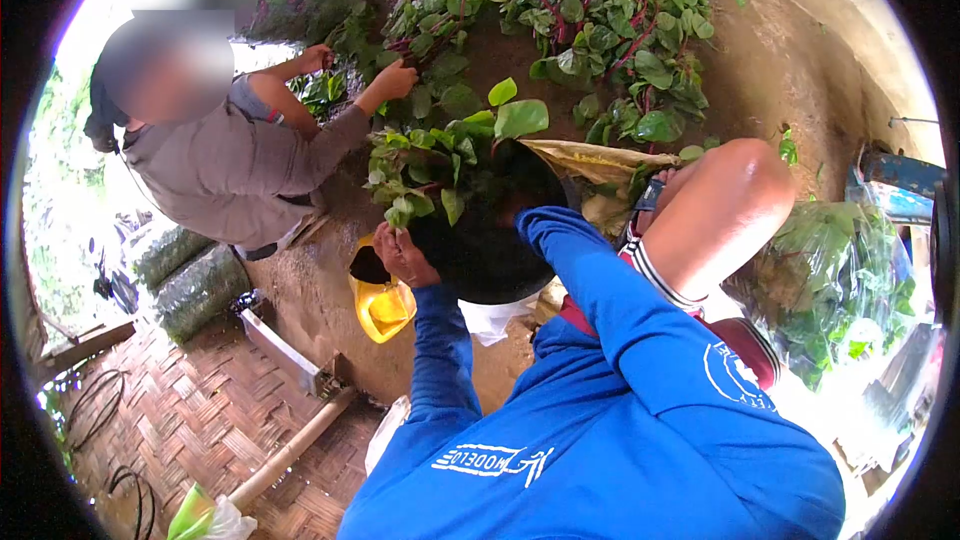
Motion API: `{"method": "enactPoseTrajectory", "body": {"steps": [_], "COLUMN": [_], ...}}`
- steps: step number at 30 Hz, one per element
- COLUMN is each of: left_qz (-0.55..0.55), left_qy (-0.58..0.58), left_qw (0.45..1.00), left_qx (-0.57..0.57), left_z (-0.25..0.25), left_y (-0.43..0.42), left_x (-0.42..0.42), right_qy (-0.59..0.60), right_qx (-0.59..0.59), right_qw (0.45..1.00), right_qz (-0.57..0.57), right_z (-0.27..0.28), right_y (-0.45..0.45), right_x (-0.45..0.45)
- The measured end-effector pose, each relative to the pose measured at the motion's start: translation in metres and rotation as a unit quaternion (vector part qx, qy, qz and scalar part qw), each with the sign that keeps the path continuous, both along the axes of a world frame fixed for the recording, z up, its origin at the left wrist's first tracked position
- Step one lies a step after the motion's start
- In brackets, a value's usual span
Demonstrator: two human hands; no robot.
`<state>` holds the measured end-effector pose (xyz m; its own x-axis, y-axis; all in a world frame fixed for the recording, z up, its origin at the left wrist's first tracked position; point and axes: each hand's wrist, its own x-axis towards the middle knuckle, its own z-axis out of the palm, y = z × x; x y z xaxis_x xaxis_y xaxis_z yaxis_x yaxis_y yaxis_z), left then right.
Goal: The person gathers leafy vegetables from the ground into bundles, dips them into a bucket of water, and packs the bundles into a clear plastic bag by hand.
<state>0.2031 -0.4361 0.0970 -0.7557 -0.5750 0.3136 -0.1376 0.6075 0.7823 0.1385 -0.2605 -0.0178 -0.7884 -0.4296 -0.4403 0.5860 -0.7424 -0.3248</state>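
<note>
My left hand (403, 256) pinches the stems of a bunch of green leaves (425, 165) at the left rim of a black round container (490, 275). The leaves stand above the container's left side. My right arm, in a blue sleeve, reaches into the container from the right. Only a dim part of my right hand (515, 208) shows in the dark inside, and its fingers are hidden. A yellow plastic container (384, 311) lies just below my left hand.
A co-worker (240, 160) at the left handles leafy stems. Leafy piles with reddish stems (620, 30) lie on the brown ground ahead. At the right is a clear plastic bag of leaves (835, 280). A woven mat (200, 410) lies lower left.
</note>
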Motion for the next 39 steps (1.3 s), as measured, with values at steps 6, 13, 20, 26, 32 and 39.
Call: {"method": "enactPoseTrajectory", "body": {"steps": [6,13,20,26,32,39], "left_qz": [-0.034,-0.055,-0.067,-0.073,-0.155,-0.312], "left_qy": [0.022,-0.002,-0.006,-0.004,0.032,0.028], "left_qw": [0.999,0.998,0.996,0.996,0.972,0.94], "left_qx": [0.027,-0.023,-0.065,-0.051,-0.172,0.133], "left_z": [-0.006,0.003,-0.007,-0.011,-0.013,0.082], "left_y": [-0.009,-0.006,-0.01,-0.014,-0.04,0.088], "left_x": [0.004,0.005,-0.003,-0.007,-0.017,-0.059], "right_qy": [0.249,0.235,0.107,0.136,0.148,0.148], "right_qx": [0.356,0.532,0.33,0.056,0.041,0.082], "right_qw": [0.89,0.772,0.921,0.988,0.988,0.98], "right_qz": [0.137,0.257,0.179,0.048,0.012,-0.106], "right_z": [0.043,0.133,0.162,0.257,0.307,0.321], "right_y": [0.02,0.047,0.061,0.126,0.219,0.303], "right_x": [0.013,0.012,-0.009,-0.05,-0.129,-0.155]}}
